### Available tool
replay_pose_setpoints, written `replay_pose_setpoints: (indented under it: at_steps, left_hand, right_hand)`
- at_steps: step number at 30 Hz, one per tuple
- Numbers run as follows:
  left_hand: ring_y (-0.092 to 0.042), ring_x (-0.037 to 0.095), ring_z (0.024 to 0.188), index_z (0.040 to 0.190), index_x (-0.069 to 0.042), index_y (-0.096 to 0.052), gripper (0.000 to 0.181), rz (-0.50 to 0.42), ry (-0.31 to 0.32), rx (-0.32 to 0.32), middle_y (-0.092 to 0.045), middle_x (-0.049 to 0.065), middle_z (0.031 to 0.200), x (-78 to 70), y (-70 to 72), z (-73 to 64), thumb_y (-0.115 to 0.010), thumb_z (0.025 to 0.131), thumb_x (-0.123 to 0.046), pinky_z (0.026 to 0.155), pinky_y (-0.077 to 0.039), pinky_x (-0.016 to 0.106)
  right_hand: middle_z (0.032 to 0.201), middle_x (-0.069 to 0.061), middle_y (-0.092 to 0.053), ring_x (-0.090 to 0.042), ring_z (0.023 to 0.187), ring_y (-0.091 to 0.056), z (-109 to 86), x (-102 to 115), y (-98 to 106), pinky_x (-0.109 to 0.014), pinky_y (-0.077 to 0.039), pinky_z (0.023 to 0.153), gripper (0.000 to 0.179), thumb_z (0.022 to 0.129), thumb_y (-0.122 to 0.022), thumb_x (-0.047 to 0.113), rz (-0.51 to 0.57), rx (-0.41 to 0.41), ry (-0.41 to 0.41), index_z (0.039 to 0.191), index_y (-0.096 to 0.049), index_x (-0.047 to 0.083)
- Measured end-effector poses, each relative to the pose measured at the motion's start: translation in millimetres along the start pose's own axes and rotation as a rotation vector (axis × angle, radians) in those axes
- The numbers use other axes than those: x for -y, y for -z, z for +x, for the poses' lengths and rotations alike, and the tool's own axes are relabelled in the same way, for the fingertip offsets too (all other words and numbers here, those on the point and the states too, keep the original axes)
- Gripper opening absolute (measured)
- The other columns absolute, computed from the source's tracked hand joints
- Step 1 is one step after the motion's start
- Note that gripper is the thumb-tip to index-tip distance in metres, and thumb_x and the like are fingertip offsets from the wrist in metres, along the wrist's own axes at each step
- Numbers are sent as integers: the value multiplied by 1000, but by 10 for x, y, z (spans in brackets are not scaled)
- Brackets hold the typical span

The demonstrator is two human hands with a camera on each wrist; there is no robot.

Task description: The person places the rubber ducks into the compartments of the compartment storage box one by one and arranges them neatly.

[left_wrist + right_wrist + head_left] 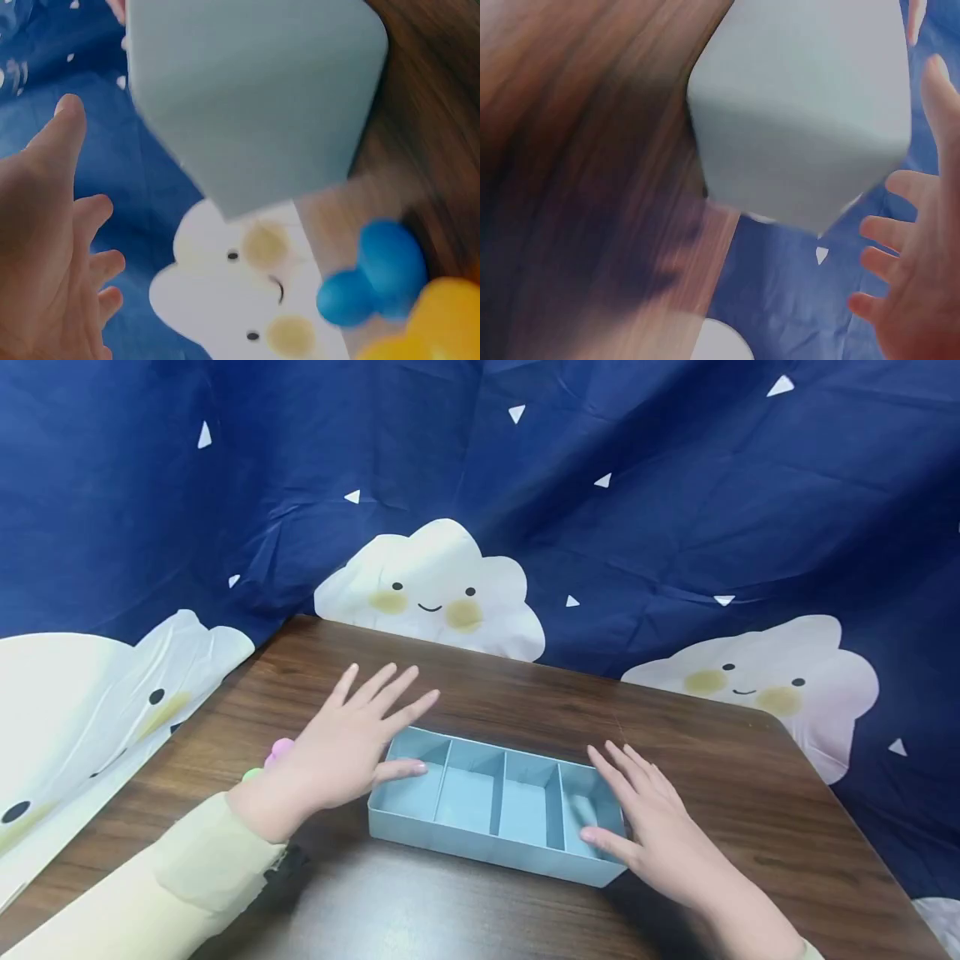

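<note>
A light blue tray [480, 843] with several compartments sits on the brown table, its inside bare in the head view. At its left end my left hand [341, 747] spreads its fingers, the thumb over the leftmost compartment. My right hand [660, 827] is at the opposite end, fingers extended and thumb over the rightmost compartment. Both wrist views show the tray's outer walls [247, 112] close by, with each hand's fingers apart from them. Neither hand holds anything.
Beside the left wrist lie a pink ball-like piece [282, 747] and a green one [252, 773], partly hidden. The left wrist view shows a blue rounded piece [391, 268] and a yellow one [446, 322]. A dark blue cloth [465, 452] with clouds hangs behind the table [720, 752].
</note>
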State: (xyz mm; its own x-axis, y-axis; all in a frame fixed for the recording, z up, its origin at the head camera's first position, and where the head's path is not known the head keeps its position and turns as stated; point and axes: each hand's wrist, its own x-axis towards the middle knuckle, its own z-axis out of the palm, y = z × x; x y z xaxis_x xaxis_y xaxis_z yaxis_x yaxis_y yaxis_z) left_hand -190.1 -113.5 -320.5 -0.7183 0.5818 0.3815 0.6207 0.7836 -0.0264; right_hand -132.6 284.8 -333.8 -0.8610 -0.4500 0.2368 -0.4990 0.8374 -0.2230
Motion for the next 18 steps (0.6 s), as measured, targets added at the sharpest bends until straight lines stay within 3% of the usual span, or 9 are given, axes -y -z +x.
replay_pose_setpoints:
  at_steps: [4, 11, 14, 18]
  left_hand:
    - [-9, 32, 149, 157, -29, -26, 75, -37, 71, 6, -15, 8, 163, 187, 84, -152, -46, 95, -65, 113, 4, 56]
    - [-8, 40, 147, 156, -30, -31, 67, -115, 253, 12, -13, 14, 163, 588, 201, -527, -52, 97, -56, 111, 6, 62]
    - [-7, 43, 146, 154, -29, -35, 67, -171, 310, -12, -14, 18, 162, 746, 192, -708, -58, 96, -53, 110, 7, 62]
    - [-13, 47, 143, 151, -27, -43, 69, -233, 366, -50, -19, 23, 159, 917, 117, -934, -68, 91, -48, 108, -1, 67]
  right_hand:
    - [160, -10, -22, -37, 146, -13, -131, -103, 2, -65, -15, 106, 94, 84, -75, 48, 76, 11, -39, 158, -21, 28]
    - [156, -16, -29, -42, 142, -20, -256, -201, -67, -70, -23, 97, 101, 79, -81, 44, 133, -6, -33, 158, -23, 24]
    - [155, -17, -30, -43, 141, -21, -276, -221, -76, -70, -25, 96, 101, 78, -82, 41, 152, -9, -26, 158, -23, 23]
    - [155, -17, -31, -42, 140, -22, -293, -231, -77, -69, -26, 96, 100, 79, -83, 39, 171, -6, -29, 158, -23, 22]
